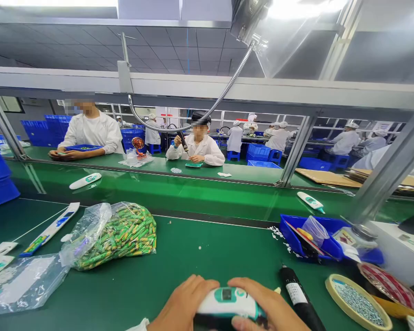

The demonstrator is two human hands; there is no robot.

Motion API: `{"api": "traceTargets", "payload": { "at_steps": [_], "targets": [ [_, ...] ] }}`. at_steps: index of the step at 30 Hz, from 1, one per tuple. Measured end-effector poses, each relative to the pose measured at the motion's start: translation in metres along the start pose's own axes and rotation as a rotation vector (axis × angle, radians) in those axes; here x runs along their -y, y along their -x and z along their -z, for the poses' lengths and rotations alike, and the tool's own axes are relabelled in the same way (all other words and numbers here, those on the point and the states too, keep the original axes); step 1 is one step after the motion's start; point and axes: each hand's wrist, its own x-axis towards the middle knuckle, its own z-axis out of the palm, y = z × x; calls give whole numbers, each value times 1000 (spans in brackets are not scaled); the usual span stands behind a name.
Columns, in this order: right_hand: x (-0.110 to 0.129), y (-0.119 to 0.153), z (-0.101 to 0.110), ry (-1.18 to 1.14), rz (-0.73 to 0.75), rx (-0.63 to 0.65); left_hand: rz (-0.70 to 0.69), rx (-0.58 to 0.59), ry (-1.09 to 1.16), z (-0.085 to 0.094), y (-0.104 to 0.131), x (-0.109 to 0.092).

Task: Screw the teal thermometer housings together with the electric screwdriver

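Observation:
At the bottom of the head view, a white and teal device with a small grey display (227, 301), resembling an infrared thermometer, is gripped between both hands. My left hand (182, 303) curls around its left end, fingers closed on it. From the other side my right hand (269, 305) wraps its right end, with the thumb low on the front. The device's lower part is dark and cut off by the frame edge. Just right of my right hand lies a black electric screwdriver (298, 294), and beside that a round tray of small screws (359, 301).
A clear bag of green-yellow batteries (124, 234) lies left on the green table (200, 271). Similar devices ride on the conveyor, one left (85, 181) and one right (310, 201). A blue bin (290, 234) stands right. Co-workers in white sit across the line.

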Motion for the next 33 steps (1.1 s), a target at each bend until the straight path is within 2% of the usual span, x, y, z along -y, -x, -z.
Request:
{"api": "traceTargets", "payload": {
  "at_steps": [2,4,6,8,10,14,23,30,33],
  "targets": [
    [-2,1,11,5,-107,-63,40,-112,90,5,-2,7],
    [-6,1,20,-6,-191,-107,145,-207,80,11,-10,20],
    [-9,1,24,-40,-257,-178,240,-233,4,17,-24,34],
    [-12,2,22,-97,-314,-247,278,-210,-61,23,-39,48],
    [-15,6,19,-150,-360,-264,291,-178,-98,28,-54,57],
    [-20,13,18,-179,-388,-179,274,-82,-162,34,-71,60],
    [-30,17,22,-191,-388,-129,272,107,-209,44,-84,58],
    [-31,20,24,-198,-382,-157,279,150,-216,48,-87,61],
    [-31,20,24,-202,-366,-217,271,160,-224,49,-86,58]
  ]
}}
